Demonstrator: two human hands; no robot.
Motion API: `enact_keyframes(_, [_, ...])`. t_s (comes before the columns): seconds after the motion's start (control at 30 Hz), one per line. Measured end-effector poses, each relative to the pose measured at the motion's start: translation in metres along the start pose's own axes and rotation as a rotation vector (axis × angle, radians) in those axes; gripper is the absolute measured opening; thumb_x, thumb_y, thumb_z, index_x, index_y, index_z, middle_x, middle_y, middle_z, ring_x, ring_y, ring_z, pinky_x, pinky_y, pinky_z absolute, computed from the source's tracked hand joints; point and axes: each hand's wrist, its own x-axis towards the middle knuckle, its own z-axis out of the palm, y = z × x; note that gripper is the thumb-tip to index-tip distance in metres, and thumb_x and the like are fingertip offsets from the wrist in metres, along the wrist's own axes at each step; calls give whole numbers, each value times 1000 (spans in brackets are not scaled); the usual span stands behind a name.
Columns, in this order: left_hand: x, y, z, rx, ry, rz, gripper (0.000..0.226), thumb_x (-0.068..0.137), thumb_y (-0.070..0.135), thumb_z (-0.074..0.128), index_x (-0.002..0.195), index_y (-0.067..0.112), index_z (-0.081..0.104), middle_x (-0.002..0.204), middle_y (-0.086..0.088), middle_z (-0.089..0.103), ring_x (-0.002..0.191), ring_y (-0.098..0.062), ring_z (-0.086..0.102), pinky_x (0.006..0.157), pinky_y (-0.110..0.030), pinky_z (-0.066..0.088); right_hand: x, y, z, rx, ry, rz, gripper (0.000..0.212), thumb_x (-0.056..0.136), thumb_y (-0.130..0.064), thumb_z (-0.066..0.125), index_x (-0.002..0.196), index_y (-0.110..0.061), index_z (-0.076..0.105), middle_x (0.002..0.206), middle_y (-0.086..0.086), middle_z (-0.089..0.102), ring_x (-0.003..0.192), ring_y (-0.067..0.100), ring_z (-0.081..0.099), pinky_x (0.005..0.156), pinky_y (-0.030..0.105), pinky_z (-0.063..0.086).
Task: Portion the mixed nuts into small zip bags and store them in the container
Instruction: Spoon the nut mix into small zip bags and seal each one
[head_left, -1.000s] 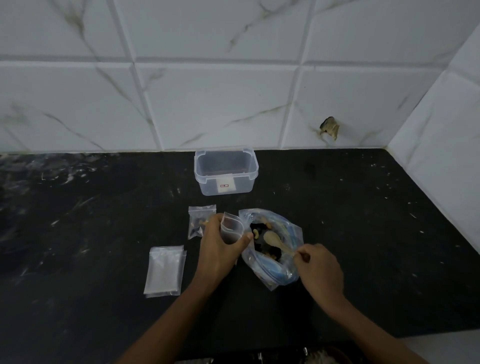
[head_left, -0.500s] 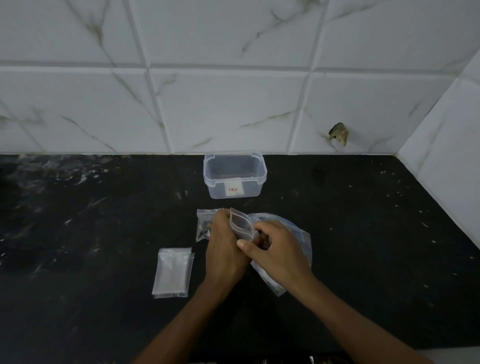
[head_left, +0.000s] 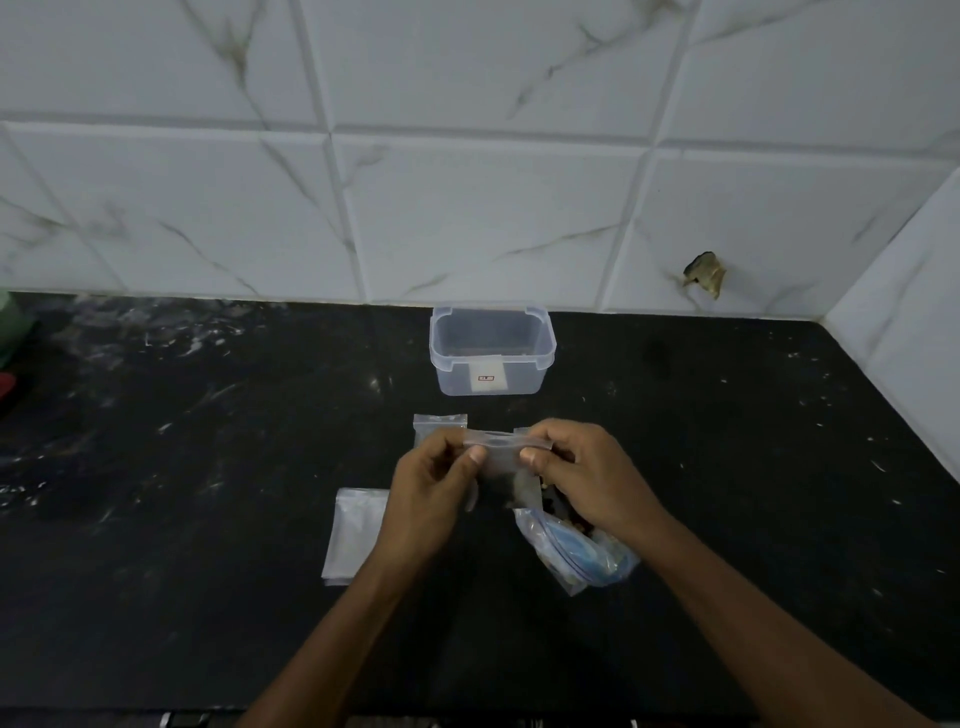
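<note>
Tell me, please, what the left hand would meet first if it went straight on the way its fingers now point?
Probably the right hand, since the left hand points across the small zip bag both already pinch; depth is unclear.

Black speckled countertop (head_left: 208, 519) has a clear container (head_left: 492, 358), a filled small bag (head_left: 439, 423), flat empty bags (head_left: 353, 535) and the big nut bag (head_left: 576, 556) sitting on it.

A black stone tabletop (head_left: 208, 519) with pale streaks and small white specks filled the lower part of the view. Behind it rose a wall of white marble-patterned tiles (head_left: 483, 218) with grey-brown veins, which turned a corner at the right. A small brownish chipped hole (head_left: 705, 274) marked one tile low at the right. At the far left edge sat blurred green (head_left: 11, 332) and red (head_left: 7, 385) shapes, too cropped to identify.
</note>
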Motion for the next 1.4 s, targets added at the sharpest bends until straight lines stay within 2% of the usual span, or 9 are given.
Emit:
enact_keyframes(0.17, [1,-4,-5,-11,45,10,14,96,11,55,89,15,67,87,-1,71,80,-16,67,68,-24,56,2,1,6,52,4,-31,13,93,-13,60,88,-17,71,75,-8,67,72,1,63,66,13,48])
enact_keyframes(0.3, [0,-4,-9,-60,72,-8,13,95,10,57,89,11,68,86,-5,71,79,-15,68,66,-23,55,1,1,12,74,47,-87,27,94,-11,58,75,-29,66,65,-15,62,67,0,61,63,12,45])
enact_keyframes(0.43, [-3,-4,-14,-76,30,-49,11,95,8,56,93,10,66,92,0,71,86,-12,69,70,-22,57,3,5,18,112,-16,-51,17,94,-15,58,85,-19,72,73,-7,65,72,6,62,66,24,50])
enact_keyframes(0.57, [-5,-8,-16,-44,43,-70,13,94,6,56,88,11,66,91,-4,70,85,-11,68,69,-21,56,5,9,27,111,-55,-42,9,91,-17,63,89,-22,70,77,-5,67,74,6,63,66,22,50])
enact_keyframes(0.73, [-6,-11,-15,-24,42,-70,14,96,6,55,87,11,64,82,0,71,77,-9,69,65,-20,55,8,15,36,6,-28,-21,11,89,-27,62,79,-28,67,75,-7,67,72,7,63,71,40,55])
enact_keyframes(1.0, [-2,-13,-23,34,-14,-85,12,91,7,62,91,18,68,92,-3,72,87,-14,70,70,-24,57,15,14,40,-10,-90,1,6,88,-32,62,89,-31,69,80,-6,68,76,8,65,73,40,57])
enact_keyframes(1.17, [1,-11,-22,89,-23,-57,15,91,7,62,86,20,68,85,-1,72,83,-11,70,71,-22,57,17,6,43,6,-71,-38,9,88,-21,66,87,-29,65,79,-11,65,79,2,63,72,22,53])
enact_keyframes(1.27, [1,-13,-21,119,-22,-51,12,92,10,63,87,19,67,84,-4,72,78,-14,70,65,-23,56,16,3,42,-24,-75,-52,9,89,-21,65,86,-30,65,75,-11,63,76,3,61,68,20,52])
enact_keyframes(1.4, [1,-15,-21,104,-10,-55,11,92,9,63,86,18,67,86,-5,72,83,-16,71,72,-28,59,14,7,42,19,-60,-39,9,88,-19,66,87,-28,67,78,-9,66,77,2,63,69,21,53])
